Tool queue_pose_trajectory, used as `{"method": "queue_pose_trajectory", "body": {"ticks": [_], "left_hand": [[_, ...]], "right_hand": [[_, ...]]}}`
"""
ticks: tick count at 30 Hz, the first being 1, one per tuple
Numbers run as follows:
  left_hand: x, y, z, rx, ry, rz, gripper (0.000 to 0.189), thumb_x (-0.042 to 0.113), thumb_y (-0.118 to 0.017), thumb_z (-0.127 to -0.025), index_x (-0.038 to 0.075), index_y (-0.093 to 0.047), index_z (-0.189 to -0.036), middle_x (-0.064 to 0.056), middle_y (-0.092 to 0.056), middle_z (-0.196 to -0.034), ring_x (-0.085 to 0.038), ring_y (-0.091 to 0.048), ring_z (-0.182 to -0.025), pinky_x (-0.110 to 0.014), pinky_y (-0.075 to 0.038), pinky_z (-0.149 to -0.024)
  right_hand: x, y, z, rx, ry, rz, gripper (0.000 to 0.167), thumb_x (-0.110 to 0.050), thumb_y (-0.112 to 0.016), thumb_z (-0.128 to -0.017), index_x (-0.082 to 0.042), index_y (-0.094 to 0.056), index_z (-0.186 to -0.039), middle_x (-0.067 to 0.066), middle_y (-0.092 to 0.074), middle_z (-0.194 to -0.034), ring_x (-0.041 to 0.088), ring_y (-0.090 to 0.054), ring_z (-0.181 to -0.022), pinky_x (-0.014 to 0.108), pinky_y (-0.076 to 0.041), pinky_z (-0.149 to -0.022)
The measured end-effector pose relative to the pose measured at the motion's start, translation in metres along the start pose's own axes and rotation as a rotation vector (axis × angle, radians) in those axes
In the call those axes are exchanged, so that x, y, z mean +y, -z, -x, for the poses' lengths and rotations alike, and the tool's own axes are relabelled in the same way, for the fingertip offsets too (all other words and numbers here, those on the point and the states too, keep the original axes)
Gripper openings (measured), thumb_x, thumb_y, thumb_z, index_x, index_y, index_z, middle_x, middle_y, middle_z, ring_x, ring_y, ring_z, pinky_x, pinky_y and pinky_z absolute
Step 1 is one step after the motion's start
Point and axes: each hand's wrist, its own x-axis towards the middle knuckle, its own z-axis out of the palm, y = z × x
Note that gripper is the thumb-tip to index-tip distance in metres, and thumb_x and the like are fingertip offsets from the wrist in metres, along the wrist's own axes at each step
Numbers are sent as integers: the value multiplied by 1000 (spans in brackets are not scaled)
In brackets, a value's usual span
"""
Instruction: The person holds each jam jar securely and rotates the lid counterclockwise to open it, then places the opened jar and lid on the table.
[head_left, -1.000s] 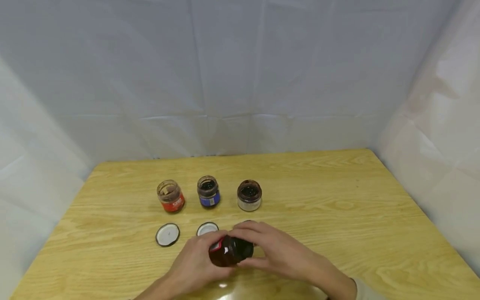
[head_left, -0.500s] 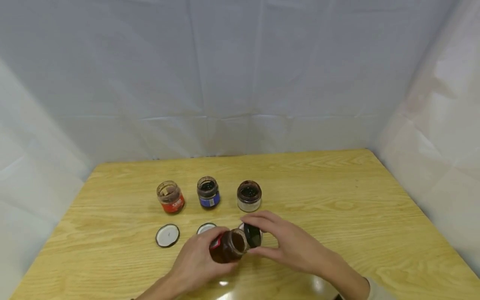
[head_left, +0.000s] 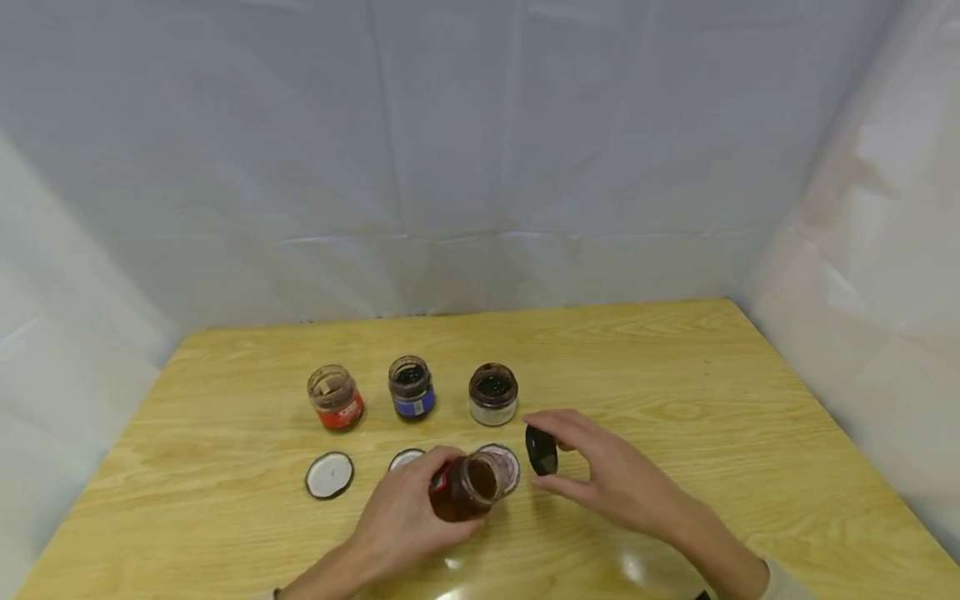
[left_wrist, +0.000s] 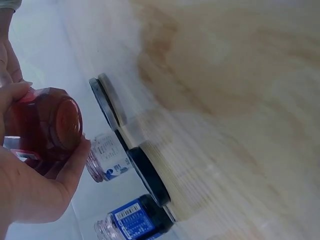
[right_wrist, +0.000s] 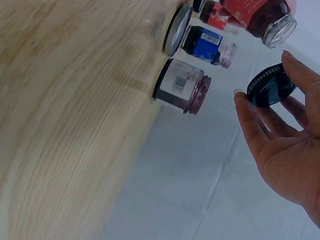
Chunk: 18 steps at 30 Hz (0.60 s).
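My left hand (head_left: 405, 515) grips a dark reddish-brown glass jar (head_left: 453, 493) with a red label, tilted so its uncovered mouth faces right. In the left wrist view, fingers and thumb wrap round this jar (left_wrist: 37, 122). A short gap to the right, my right hand (head_left: 626, 485) pinches a black lid (head_left: 542, 451) by its edge between thumb and fingers, the lid standing on edge in the head view. In the right wrist view the lid (right_wrist: 270, 86) is held well apart from the jar's mouth.
Behind the hands stand three uncapped jars: one red-labelled (head_left: 341, 413), one blue-labelled (head_left: 414, 405), one white-labelled (head_left: 492, 412). Before them lie a left lid (head_left: 329, 476), a middle lid (head_left: 405, 457) partly hidden by my left hand, and a stained lid (head_left: 509, 467) partly behind the held jar.
The black lid has come off the jar's mouth and moved right and slightly up with my right hand. The jar has shifted slightly right, its mouth now uncovered.
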Motion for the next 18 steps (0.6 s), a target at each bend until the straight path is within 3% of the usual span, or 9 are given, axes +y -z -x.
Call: {"method": "queue_pose_trajectory", "body": {"ticks": [8, 18], "left_hand": [[8, -6, -8, 46, 23, 101, 58, 39, -87, -64, 25, -60, -114, 14, -64, -100, -9, -60, -91, -34, -49, -78], [18, -13, -19, 16, -31, 200, 55, 40, -85, -68, 25, -60, -115, 16, -63, -101, -5, -60, -91, -31, -50, -78]], "right_hand": [[14, 6, 7, 11, -31, -13, 59, -29, -73, -85, -24, -48, -139, -6, -50, -134, 13, -53, -114, 33, -48, -89], [27, 9, 15, 37, -24, 11, 59, -24, -76, -83, -21, -51, -136, -6, -52, -130, 12, -54, -113, 31, -49, -89]]}}
